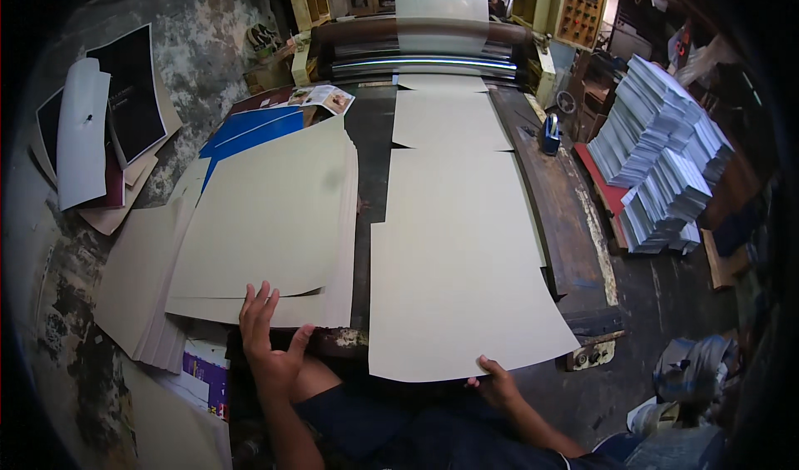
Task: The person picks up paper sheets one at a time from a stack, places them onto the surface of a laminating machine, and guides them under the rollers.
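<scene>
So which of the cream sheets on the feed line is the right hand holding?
The nearest, largest sheet: the right hand grips its bottom edge, which overhangs the table end. The smaller sheets beyond it toward the roller machine lie untouched.

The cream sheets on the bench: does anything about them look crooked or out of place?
Yes. The stack of cream sheets under the left hand is fanned, its top sheet skewed. The sheet held by the right hand hangs over the bench edge, overlapping the next sheet.

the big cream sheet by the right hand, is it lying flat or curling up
Mostly flat. The cream sheet lies spread on the dark bench; only its near edge overhangs, where the right hand grips it.
</scene>
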{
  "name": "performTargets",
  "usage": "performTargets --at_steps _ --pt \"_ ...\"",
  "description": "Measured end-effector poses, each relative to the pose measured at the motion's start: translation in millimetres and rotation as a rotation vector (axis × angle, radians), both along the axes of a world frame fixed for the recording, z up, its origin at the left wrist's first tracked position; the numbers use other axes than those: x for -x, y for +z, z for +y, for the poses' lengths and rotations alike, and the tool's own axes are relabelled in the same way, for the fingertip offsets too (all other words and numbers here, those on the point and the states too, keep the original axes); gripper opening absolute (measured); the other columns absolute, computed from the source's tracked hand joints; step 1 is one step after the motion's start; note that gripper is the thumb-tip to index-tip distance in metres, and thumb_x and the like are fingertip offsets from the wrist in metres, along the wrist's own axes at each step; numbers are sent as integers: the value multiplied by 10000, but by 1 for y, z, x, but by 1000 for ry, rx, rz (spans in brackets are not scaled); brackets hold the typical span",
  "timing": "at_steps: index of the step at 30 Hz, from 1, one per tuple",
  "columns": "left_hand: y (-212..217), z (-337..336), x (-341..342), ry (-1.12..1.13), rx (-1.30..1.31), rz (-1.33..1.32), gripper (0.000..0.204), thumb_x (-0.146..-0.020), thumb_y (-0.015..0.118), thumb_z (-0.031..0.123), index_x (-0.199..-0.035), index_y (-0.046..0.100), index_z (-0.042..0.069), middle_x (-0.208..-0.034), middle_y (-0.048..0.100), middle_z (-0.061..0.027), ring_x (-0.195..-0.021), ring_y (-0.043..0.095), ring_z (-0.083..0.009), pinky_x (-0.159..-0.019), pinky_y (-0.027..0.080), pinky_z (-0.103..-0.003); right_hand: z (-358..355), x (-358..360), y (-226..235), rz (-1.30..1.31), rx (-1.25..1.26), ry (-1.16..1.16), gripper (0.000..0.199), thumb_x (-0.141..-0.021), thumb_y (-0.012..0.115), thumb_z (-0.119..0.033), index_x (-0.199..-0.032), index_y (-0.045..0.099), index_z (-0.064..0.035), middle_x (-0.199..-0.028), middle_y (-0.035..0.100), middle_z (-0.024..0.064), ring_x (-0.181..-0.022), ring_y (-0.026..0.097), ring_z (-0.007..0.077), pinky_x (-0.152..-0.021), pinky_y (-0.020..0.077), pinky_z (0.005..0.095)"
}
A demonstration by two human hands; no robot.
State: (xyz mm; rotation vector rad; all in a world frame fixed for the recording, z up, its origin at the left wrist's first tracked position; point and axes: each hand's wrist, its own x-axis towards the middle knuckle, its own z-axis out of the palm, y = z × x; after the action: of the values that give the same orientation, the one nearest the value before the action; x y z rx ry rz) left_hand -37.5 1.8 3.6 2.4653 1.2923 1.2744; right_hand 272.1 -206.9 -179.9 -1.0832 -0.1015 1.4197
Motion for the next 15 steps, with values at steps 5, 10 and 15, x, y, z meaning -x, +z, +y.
performTargets --at_steps 5,10,15 --pt "4 7 -15 2 5 49 600 -748 810 257 -1260 586 38 -1347 554 -150 -1339 416 -404 -1073 347 -506 -10 14 6 -23 -23 87 371 -975 518 -353 -1056 567 5 -880 633 128 -810 616 215 -708 460 317" --pt "0 15 -44 111 151 80 497 -773 786 248 -1193 627 35 -1250 616 -156 -1219 532 -379 -1014 418 -455 -20 16 3 4 4 121 399 -995 494 -344 -1179 516 9 -1032 632 158 -907 648 249 -723 480 321" --pt "-10 25 -42 166 272 14 361 -794 764 255 -1056 693 17 -1040 692 -146 -1004 642 -337 -876 505 -398 -27 23 12 20 6 153 422 -1007 478 -337 -1248 474 9 -1126 621 171 -977 657 276 -740 494 333"
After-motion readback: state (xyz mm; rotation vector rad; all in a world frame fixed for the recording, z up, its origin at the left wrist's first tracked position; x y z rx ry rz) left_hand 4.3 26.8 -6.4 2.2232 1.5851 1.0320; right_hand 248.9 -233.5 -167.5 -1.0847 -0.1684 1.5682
